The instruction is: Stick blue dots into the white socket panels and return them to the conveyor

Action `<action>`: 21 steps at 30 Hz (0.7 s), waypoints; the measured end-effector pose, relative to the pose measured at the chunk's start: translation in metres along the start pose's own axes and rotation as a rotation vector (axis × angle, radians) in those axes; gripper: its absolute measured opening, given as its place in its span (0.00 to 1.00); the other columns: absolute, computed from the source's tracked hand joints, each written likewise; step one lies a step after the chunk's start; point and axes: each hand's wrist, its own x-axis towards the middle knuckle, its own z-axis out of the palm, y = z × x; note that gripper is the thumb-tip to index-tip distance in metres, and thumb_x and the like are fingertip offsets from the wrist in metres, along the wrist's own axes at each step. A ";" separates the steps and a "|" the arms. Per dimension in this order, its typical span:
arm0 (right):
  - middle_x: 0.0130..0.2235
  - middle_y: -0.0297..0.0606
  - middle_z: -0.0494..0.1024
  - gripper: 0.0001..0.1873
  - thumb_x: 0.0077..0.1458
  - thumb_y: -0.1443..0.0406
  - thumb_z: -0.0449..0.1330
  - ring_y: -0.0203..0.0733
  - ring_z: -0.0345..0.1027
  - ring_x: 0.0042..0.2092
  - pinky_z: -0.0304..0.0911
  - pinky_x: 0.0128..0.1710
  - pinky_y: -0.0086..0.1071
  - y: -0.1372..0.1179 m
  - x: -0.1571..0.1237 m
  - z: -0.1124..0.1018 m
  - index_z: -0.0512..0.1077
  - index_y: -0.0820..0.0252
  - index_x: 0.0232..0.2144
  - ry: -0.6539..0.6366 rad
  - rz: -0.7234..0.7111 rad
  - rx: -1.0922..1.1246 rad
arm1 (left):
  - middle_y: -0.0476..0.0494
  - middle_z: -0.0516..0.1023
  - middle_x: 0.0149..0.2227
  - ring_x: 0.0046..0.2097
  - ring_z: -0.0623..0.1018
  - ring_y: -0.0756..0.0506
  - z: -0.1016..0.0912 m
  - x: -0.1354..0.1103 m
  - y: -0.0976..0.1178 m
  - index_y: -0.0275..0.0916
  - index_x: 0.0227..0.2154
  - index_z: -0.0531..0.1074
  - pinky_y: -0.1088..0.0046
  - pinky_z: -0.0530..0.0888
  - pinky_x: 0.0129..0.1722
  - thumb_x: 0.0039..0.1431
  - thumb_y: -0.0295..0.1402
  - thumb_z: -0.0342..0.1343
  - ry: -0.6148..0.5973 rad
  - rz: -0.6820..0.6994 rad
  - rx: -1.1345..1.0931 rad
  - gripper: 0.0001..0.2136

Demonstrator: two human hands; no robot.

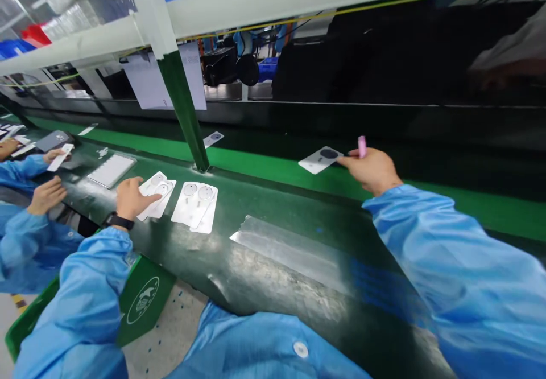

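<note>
My right hand point(372, 171) reaches over the green belt, thumb and fingers closed at the edge of a thin white panel with a dark round disc point(314, 164), which resembles a phone back cover. A pink finger cot point(362, 147) covers one raised fingertip. My left hand point(131, 198), with a dark band at the wrist, lies at a small group of similar white panels point(158, 204) on the bench. Its thumb stretches out over them, and its other fingers are partly hidden. Just to the right lie overlapping white panels with round rings point(200, 213).
A green post point(183, 111) rises between bench and belt beneath a white beam point(298, 0). Clear tape point(290, 251) crosses the bench. Another white panel point(213, 139) lies on the belt point(264, 173). At left are a co-worker's hands point(48, 196), a white stack point(111, 170) and a green crate point(143, 299).
</note>
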 end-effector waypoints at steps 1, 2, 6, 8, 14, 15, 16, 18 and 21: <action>0.24 0.33 0.67 0.08 0.50 0.67 0.66 0.42 0.64 0.29 0.60 0.33 0.37 -0.001 -0.009 0.007 0.69 0.57 0.26 -0.032 0.000 -0.014 | 0.24 0.68 0.60 0.65 0.64 0.28 -0.004 0.012 -0.012 0.33 0.55 0.65 0.53 0.63 0.63 0.46 0.50 0.62 -0.103 -0.055 0.059 0.36; 0.24 0.33 0.69 0.08 0.48 0.66 0.67 0.43 0.66 0.29 0.61 0.33 0.36 -0.004 -0.020 0.015 0.70 0.57 0.25 -0.066 -0.013 -0.021 | 0.23 0.69 0.60 0.65 0.65 0.28 -0.007 0.021 -0.021 0.32 0.55 0.65 0.54 0.64 0.62 0.45 0.49 0.62 -0.164 -0.090 0.089 0.37; 0.32 0.40 0.79 0.06 0.51 0.63 0.66 0.45 0.73 0.34 0.65 0.36 0.35 -0.031 -0.079 0.052 0.75 0.59 0.29 -0.369 -0.408 -0.231 | 0.25 0.77 0.52 0.57 0.76 0.28 -0.002 0.036 -0.026 0.33 0.52 0.67 0.59 0.72 0.54 0.40 0.47 0.64 -0.311 -0.110 0.104 0.36; 0.41 0.46 0.80 0.11 0.53 0.62 0.66 0.49 0.75 0.41 0.67 0.41 0.36 -0.053 -0.109 0.073 0.78 0.62 0.38 -0.507 -0.634 -0.295 | 0.27 0.79 0.51 0.55 0.78 0.29 0.002 0.037 -0.020 0.34 0.52 0.67 0.60 0.74 0.51 0.39 0.47 0.64 -0.350 -0.096 0.101 0.36; 0.63 0.51 0.67 0.32 0.51 0.60 0.69 0.54 0.75 0.52 0.70 0.50 0.39 -0.114 -0.151 0.142 0.71 0.62 0.57 -0.794 -0.929 -0.397 | 0.29 0.80 0.49 0.51 0.81 0.34 0.006 0.034 -0.001 0.35 0.54 0.64 0.65 0.75 0.48 0.44 0.45 0.62 -0.382 -0.047 0.079 0.34; 0.64 0.51 0.65 0.34 0.50 0.59 0.70 0.55 0.74 0.54 0.70 0.52 0.39 -0.120 -0.151 0.153 0.70 0.61 0.59 -0.809 -0.962 -0.401 | 0.30 0.81 0.48 0.50 0.81 0.35 0.007 0.032 0.002 0.35 0.54 0.63 0.66 0.76 0.47 0.45 0.44 0.62 -0.385 -0.046 0.075 0.34; 0.65 0.51 0.65 0.37 0.49 0.59 0.71 0.55 0.72 0.56 0.69 0.53 0.39 -0.125 -0.150 0.161 0.69 0.61 0.60 -0.826 -0.993 -0.403 | 0.31 0.82 0.45 0.49 0.82 0.35 0.009 0.029 0.007 0.34 0.55 0.62 0.66 0.76 0.46 0.46 0.44 0.62 -0.386 -0.046 0.071 0.34; 0.65 0.50 0.65 0.39 0.47 0.58 0.72 0.54 0.71 0.58 0.69 0.54 0.38 -0.128 -0.149 0.173 0.69 0.60 0.60 -0.870 -1.041 -0.418 | 0.34 0.83 0.41 0.47 0.82 0.35 0.013 0.022 0.016 0.33 0.56 0.62 0.65 0.76 0.45 0.47 0.44 0.62 -0.385 -0.045 0.060 0.34; 0.65 0.48 0.66 0.35 0.48 0.56 0.71 0.54 0.72 0.58 0.70 0.54 0.38 -0.123 -0.151 0.174 0.72 0.60 0.58 -0.908 -1.059 -0.458 | 0.37 0.83 0.40 0.47 0.82 0.36 0.021 0.009 0.031 0.35 0.55 0.63 0.67 0.75 0.44 0.49 0.44 0.62 -0.385 -0.024 0.038 0.32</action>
